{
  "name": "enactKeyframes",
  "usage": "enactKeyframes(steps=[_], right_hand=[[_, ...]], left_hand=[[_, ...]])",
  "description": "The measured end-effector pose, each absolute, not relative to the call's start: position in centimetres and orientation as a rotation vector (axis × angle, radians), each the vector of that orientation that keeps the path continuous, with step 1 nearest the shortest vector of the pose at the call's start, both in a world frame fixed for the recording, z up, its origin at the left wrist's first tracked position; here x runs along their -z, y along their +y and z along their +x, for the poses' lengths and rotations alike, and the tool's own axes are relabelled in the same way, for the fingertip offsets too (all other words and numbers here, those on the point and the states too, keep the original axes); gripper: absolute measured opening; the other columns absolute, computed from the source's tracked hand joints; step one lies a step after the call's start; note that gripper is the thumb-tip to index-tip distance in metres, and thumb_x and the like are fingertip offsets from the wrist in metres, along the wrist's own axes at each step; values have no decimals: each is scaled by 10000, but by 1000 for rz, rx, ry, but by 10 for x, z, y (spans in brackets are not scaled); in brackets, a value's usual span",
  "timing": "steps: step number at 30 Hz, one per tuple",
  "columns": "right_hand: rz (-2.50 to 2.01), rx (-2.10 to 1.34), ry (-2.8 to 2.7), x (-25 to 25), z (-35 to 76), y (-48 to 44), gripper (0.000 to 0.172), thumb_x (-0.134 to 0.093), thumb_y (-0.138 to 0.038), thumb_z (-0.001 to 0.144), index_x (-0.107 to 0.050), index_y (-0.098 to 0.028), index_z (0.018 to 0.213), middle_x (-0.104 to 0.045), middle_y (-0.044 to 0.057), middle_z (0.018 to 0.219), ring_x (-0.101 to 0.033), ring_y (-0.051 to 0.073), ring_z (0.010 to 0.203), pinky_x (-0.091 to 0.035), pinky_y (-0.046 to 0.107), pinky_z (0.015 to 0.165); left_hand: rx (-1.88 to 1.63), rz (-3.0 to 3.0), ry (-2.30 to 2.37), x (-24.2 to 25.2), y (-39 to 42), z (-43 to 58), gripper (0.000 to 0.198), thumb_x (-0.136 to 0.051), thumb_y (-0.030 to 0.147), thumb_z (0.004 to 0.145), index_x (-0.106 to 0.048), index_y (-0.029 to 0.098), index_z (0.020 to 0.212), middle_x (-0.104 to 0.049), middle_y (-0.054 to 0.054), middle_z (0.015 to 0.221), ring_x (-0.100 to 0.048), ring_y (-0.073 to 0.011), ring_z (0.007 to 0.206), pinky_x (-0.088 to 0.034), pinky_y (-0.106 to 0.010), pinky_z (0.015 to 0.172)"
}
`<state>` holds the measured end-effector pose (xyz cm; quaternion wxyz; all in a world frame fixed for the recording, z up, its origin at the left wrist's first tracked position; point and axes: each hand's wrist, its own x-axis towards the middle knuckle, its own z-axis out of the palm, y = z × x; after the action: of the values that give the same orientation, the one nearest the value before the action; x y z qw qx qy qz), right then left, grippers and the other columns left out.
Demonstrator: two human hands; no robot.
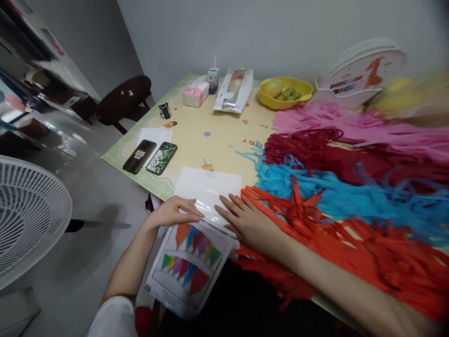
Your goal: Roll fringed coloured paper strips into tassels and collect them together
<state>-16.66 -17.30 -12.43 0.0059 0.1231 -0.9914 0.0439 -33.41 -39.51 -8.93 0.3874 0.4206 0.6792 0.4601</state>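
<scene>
White sleeve (112, 320) is showing at the bottom left; left hand (173, 213) is touching the glossy packet (210, 187), grip unclear; right hand (247, 220) is lying spread across it; the packet is resting on the tabletop (192, 150) near edge, a bunting-printed panel (191, 281) hanging below

White sheet (210, 181): partly glossy — lies flat on table (224, 152).
Bunting print (185, 270): multicoloured pennants — slanted, overhanging table edge.
</scene>
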Motion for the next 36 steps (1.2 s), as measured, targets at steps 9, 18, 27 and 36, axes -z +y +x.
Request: enactKeyframes(steps=[9,18,27,36], right_hand=[[478,-24,-3044,132,-161,-169,540,-572,-376,957,-526,-194,1463,-468,154,1545,-474,395,1378,-424,573,1090],[440,-50,-3025,132,-150,-149,475,-510,-362,992,-575,-134,1404,-537,148,1489,-511,380,1349,-456,562,1066],[320,-336,-2981,113,-185,-148,342,-455,-292,1015,-654,-111,1227,-697,147,1273,-654,281,1186,-513,452,1049],[-136,-499,-3031,127,-225,-115,494,-550,-243,859,-544,-127,1339,-641,184,1294,-606,340,1193,-499,490,1011]], left_hand=[[-1197,1108,1678,113,-396,-345,260,-770,402,816,-820,172,925,-811,-24,875,-747,-153,788,-312,-449,1242],[-1157,1237,1675,121,-396,-342,222,-729,365,863,-808,176,949,-808,-13,899,-741,-144,794,-290,-465,1251],[-1183,1277,1645,124,-395,-341,191,-723,335,868,-810,188,954,-804,-19,872,-738,-131,794,-310,-442,1238],[-1183,1300,1646,124,-396,-342,158,-731,299,861,-808,207,964,-808,2,863,-742,-129,770,-320,-449,1239]])
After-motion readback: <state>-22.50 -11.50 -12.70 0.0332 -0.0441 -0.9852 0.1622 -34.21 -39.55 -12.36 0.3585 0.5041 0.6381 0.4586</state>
